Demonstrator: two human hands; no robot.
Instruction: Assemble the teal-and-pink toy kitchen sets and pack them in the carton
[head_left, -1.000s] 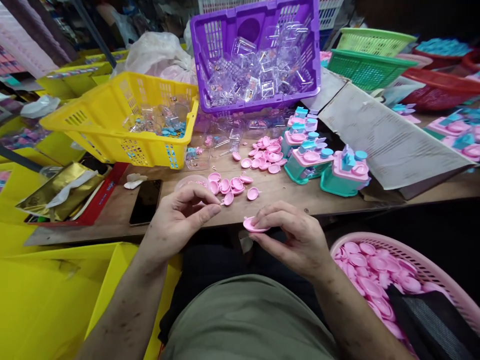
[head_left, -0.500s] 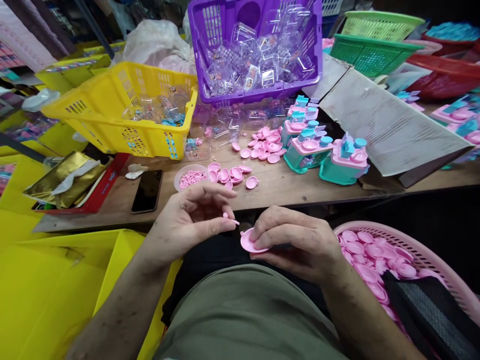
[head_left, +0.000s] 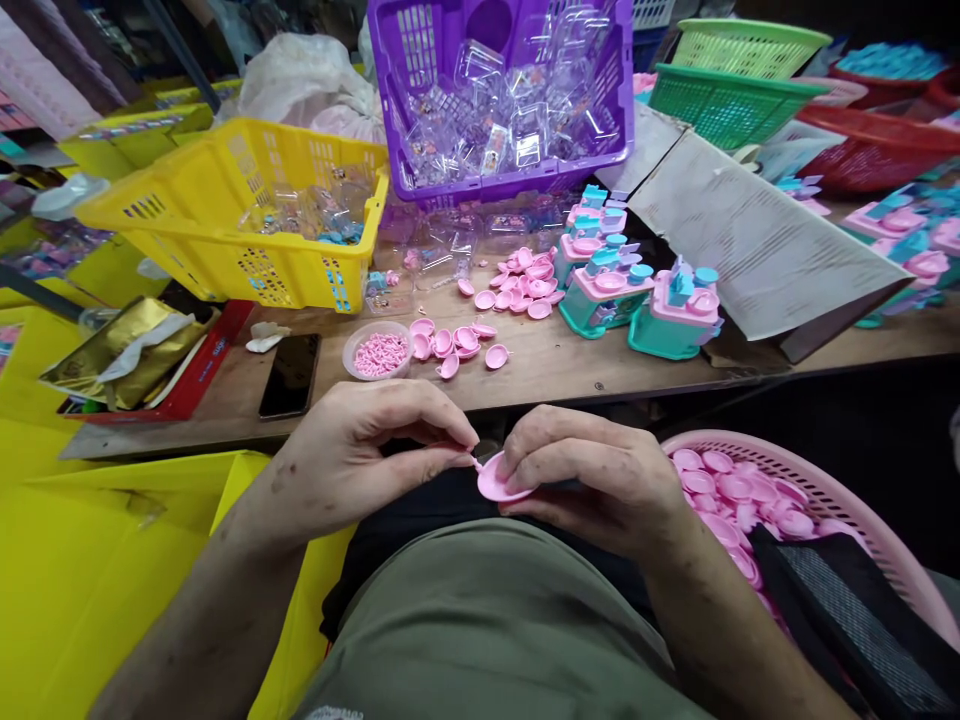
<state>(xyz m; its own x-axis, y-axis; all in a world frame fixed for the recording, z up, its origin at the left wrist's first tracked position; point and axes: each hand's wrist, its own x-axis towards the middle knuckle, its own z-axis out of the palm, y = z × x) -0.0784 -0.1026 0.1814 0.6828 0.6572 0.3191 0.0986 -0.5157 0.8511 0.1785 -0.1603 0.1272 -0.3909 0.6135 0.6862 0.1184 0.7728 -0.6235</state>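
Between the fingers and thumb of my right hand point(head_left: 592, 480) is a small pink toy pan point(head_left: 498, 482), a shallow oval dish tilted toward me. My left hand point(head_left: 390, 450) pinches a tiny pink handle point(head_left: 476, 462) at the pan's left rim; its tip meets the rim there, but whether it is seated I cannot tell. Most of the handle is hidden by my fingertips. Beyond my hands, a round clear tub point(head_left: 347, 352) holds many such small pink pieces. Several pink pans with handles point(head_left: 466, 340) lie beside it on the wooden table.
A yellow basket point(head_left: 225, 250) and a purple crate point(head_left: 510, 185) with clear packaging stand behind. Teal and pink toy kitchens point(head_left: 664, 325) sit right of the pan piles. A phone point(head_left: 291, 375) lies at left. By my right arm is a pink basket point(head_left: 892, 550) of pink pieces.
My left hand has brought the small handle right to the pan's rim, and its fingers have closed tighter. My right hand still holds the pan in nearly the same place.
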